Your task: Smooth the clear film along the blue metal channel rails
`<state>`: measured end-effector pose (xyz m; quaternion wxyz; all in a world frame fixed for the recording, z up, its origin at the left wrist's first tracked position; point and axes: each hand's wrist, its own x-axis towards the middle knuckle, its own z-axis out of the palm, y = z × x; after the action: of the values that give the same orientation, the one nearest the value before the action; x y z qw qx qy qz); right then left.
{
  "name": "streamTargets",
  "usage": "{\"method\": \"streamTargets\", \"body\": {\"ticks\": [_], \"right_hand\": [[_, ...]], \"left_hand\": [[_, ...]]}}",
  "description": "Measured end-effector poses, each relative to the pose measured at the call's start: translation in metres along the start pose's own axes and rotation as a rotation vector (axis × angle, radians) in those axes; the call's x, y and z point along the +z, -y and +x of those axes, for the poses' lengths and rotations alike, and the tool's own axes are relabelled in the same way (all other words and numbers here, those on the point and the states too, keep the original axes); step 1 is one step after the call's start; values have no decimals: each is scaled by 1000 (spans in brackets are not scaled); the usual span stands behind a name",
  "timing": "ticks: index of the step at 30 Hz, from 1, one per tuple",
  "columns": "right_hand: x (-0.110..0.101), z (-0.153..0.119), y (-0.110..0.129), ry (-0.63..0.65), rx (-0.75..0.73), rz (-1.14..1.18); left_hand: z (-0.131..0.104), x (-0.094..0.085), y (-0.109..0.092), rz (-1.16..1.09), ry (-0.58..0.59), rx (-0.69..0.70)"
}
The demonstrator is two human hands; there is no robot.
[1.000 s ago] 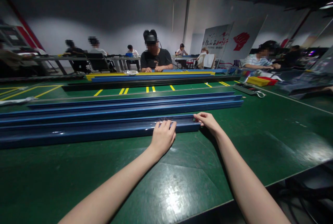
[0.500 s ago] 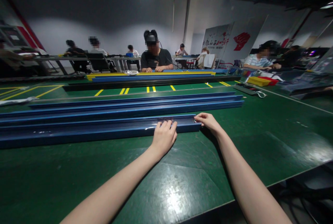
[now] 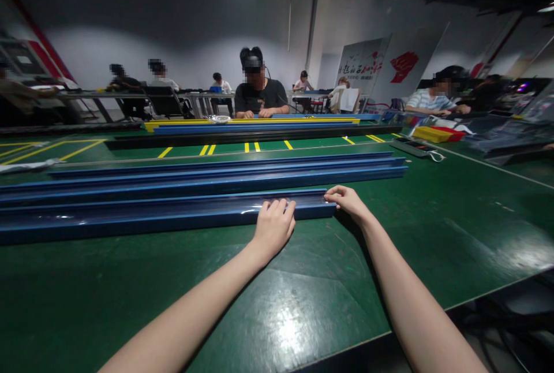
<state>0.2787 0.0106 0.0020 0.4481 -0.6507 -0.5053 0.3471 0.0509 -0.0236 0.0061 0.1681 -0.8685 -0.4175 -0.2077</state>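
A long blue channel (image 3: 151, 220) lies across the green table (image 3: 208, 315), with shiny clear film along its inside. My left hand (image 3: 275, 224) rests over the channel's near wall, its fingertips down inside on the film and its fingers bent close together. At the channel's right end is my right hand (image 3: 346, 201), thumb and fingers pinched at the inner edge. Whatever lies between those fingertips is too small to make out. Just behind, two more blue channels (image 3: 208, 179) lie roughly parallel.
Farther back lie a black bar (image 3: 259, 135) and a yellow strip (image 3: 182, 125). A grey tray-like item (image 3: 415, 148) and a yellow bin (image 3: 430, 134) are at the right. A person in black (image 3: 262, 97) sits opposite. The table's near edge runs at lower right.
Both hands stay in nearly the same places on the channel. The view has shifted very slightly.
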Motion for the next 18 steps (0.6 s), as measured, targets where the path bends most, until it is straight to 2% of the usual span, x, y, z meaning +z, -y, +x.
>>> {"method": "streamTargets", "body": {"ticks": [18], "right_hand": [[1,3,-4,-9,27,-21]], "left_hand": [[1,-1,1,-4,26,4]]}}
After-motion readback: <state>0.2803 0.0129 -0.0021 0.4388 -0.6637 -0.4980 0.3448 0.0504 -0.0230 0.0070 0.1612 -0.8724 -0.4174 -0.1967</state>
